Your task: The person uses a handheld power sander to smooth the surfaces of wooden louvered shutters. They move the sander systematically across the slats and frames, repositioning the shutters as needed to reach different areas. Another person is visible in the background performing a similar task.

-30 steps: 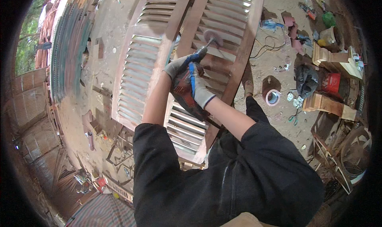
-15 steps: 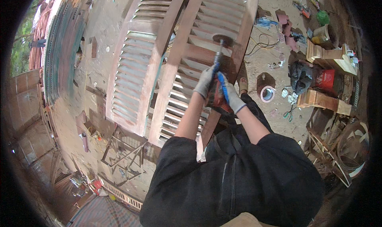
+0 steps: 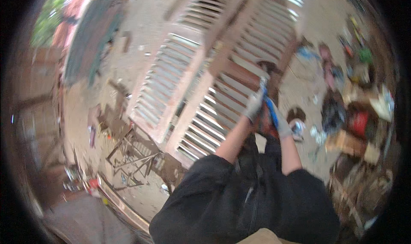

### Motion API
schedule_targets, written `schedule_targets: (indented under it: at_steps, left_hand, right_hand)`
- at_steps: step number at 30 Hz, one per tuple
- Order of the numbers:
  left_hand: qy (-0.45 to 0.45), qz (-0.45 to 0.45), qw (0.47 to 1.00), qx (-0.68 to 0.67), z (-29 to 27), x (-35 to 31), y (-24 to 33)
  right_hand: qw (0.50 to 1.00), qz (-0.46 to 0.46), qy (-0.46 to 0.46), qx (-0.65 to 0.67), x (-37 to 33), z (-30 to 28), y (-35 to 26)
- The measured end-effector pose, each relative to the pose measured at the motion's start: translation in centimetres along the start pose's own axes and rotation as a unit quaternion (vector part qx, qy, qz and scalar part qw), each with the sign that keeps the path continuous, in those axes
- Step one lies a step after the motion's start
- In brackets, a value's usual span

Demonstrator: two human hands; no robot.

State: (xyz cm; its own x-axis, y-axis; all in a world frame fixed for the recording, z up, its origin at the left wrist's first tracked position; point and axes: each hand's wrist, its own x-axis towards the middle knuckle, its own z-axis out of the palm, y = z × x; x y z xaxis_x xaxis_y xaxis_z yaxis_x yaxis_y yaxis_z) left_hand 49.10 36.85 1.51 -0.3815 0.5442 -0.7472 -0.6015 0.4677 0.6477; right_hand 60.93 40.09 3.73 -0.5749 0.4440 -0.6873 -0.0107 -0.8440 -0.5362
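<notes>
My gloved left hand [image 3: 254, 106] is wrapped round the front of a red power drill [image 3: 265, 125], just behind its metal nose. Behind it my right hand [image 3: 280, 123], in a grey and blue glove, grips the drill's right side. A dark round disc [image 3: 268, 66] at the tool's tip is over the right-hand part of a louvered wooden shutter [image 3: 205, 99], near its middle rail. Motion blur hides whether the disc touches the wood. To the left lies a second louvered shutter [image 3: 168, 75] with pale slats.
Dark slatted panels [image 3: 93, 38] lean at the far left. A metal frame [image 3: 132, 156] stands on the ground near the left. On the right are a tape roll [image 3: 297, 128], a black bag [image 3: 333, 115], a red bucket [image 3: 358, 123] and wooden blocks [image 3: 346, 144].
The whole view has swung and blurred, so the shutters appear tilted further right. Both hands still hold the drill, now lower and further right in the picture, with its disc still around the middle rail.
</notes>
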Motion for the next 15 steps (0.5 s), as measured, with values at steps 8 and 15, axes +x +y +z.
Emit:
schedule_targets:
  at_steps: [8, 15]
  left_hand:
    - [-0.079, -0.027, 0.993, -0.082, -0.6, -2.4, 2.5]
    - [-0.309, -0.049, 0.902, -0.297, 0.7, 1.9, -2.1]
  right_hand:
    - [0.999, 0.026, -0.042, -0.010, -0.7, 1.9, -0.7]
    - [0.996, 0.055, -0.065, 0.007, -0.1, -3.4, -1.4]
